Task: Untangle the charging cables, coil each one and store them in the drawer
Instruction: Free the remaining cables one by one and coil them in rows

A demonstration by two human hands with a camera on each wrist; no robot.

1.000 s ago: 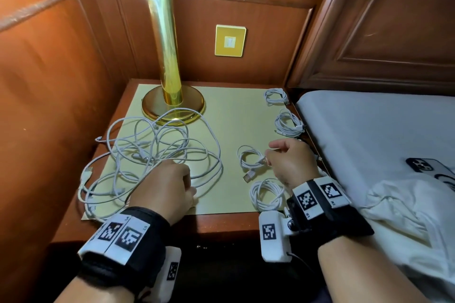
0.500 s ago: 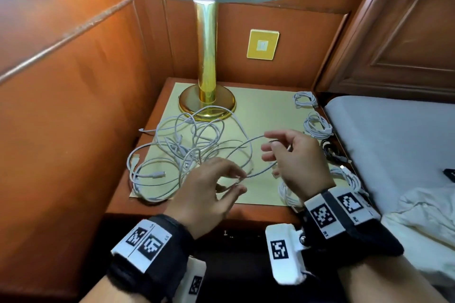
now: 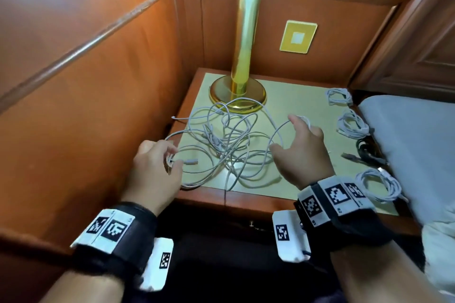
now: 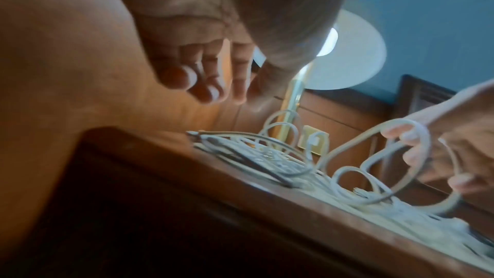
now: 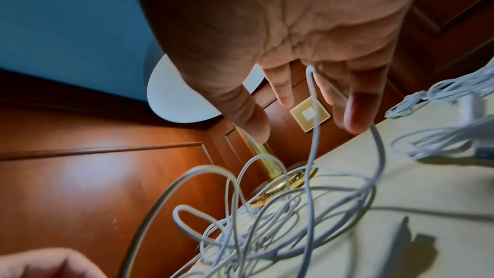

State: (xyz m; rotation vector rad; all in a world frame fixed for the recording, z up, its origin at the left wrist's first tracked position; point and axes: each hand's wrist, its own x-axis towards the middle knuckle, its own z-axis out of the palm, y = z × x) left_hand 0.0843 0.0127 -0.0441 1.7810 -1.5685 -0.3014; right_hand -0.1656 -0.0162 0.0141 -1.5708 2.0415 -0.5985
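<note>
A tangle of white charging cables lies in the middle of the nightstand's cream top. My left hand hovers at the tangle's left edge, fingers curled, and appears to pinch one white cable a little behind its plug. On the tangle's right my right hand is raised with fingers spread. A cable loop hangs from between those fingers and runs down into the tangle. The left wrist view shows the same loop draped over the right hand's fingers.
Three coiled white cables and a black cable lie along the nightstand's right edge. A brass lamp base stands behind the tangle. An orange padded wall is close on the left. A bed is on the right.
My left hand moved left from the tangle's middle to its left edge. My right hand left the coiled cables, spread its fingers and now carries a loop. The head camera shifted.
</note>
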